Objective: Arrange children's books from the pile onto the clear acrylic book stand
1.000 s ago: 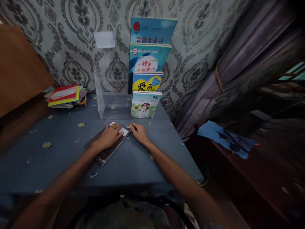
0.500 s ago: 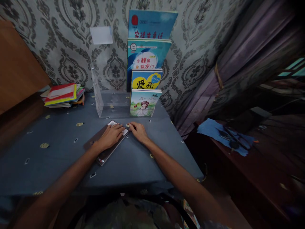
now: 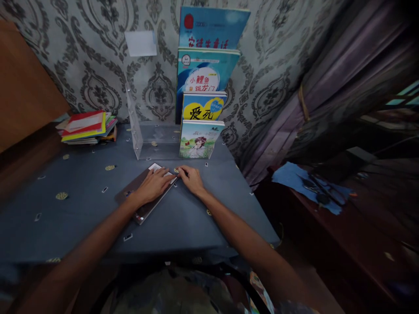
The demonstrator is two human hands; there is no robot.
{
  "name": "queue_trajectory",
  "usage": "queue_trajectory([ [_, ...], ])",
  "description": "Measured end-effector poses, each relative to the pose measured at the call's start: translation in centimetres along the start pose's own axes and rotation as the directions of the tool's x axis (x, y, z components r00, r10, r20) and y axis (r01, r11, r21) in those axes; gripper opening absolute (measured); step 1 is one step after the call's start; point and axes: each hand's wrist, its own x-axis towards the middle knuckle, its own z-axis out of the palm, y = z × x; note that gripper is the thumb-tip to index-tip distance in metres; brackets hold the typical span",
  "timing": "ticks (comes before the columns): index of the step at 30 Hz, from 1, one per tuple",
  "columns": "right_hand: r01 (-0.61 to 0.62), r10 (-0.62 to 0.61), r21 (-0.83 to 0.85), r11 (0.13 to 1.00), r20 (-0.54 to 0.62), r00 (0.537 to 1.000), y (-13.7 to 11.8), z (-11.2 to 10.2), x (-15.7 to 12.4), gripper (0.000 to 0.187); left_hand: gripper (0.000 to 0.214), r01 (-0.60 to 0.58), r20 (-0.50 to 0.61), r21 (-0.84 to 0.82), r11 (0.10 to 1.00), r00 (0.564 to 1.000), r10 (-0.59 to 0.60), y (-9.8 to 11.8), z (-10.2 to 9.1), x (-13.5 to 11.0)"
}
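On the worktop (image 3: 87,187), a book (image 3: 135,183) lies under my spread left hand (image 3: 152,186); my right hand (image 3: 191,178) is curled at its corner, whether pinching I cannot tell. Beyond, a clear rack (image 3: 135,135) holds four upright books (image 3: 209,78).

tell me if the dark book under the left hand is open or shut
Shut: the dark book lies flat as one slab under the left hand, with no spread pages showing.
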Motion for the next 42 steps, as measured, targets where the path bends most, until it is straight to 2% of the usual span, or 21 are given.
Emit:
queue_trajectory([
  [5, -0.007, 0.007, -0.007, 1.0, 0.013, 1.0, -0.1, 0.0, 0.0, 0.028, 0.038, -0.013, -0.045, -0.03, 0.999, 0.999, 0.011, -0.2, 0.5, -0.1],
  [9, 0.0, 0.0, -0.017, 1.0, -0.012, 1.0, -0.6, -0.1, -0.2, 0.028, 0.039, -0.042, -0.07, -0.006, 0.999, 0.997, 0.042, 0.1, 0.3, -0.3],
  [16, 0.018, -0.018, -0.03, 0.999, -0.003, 1.0, -0.8, -0.1, -0.3, 0.028, 0.034, 0.042, -0.017, 0.116, 0.992, 0.999, -0.04, 2.2, -0.8, -0.5],
  [20, 0.002, -0.002, -0.006, 1.0, -0.002, 1.0, -0.7, -0.2, -0.3, 0.029, 0.025, 0.084, -0.006, 0.124, 0.989, 0.996, -0.084, 2.9, -0.9, -0.3],
  [25, -0.002, 0.002, 0.014, 1.0, -0.011, 1.0, -0.8, -0.3, -0.3, 0.03, 0.022, 0.1, 0.059, 0.16, 0.982, 0.992, -0.111, 3.5, -1.7, 0.0],
  [33, 0.004, 0.0, 0.067, 0.998, -0.048, 0.999, -1.0, -0.4, -0.3, 0.029, 0.027, 0.124, 0.085, 0.147, 0.981, 0.987, -0.137, 3.5, -2.5, 0.1],
  [38, 0.012, -0.007, 0.077, 0.997, -0.062, 0.998, -1.1, -0.4, -0.4, 0.03, 0.027, 0.127, 0.063, 0.142, 0.982, 0.988, -0.137, 3.2, -2.4, 0.1],
  [42, 0.027, -0.026, 0.046, 0.999, -0.02, 0.999, -0.9, -0.2, -0.4, 0.03, 0.023, 0.129, 0.054, 0.131, 0.983, 0.989, -0.137, 3.3, -1.9, -0.1],
])
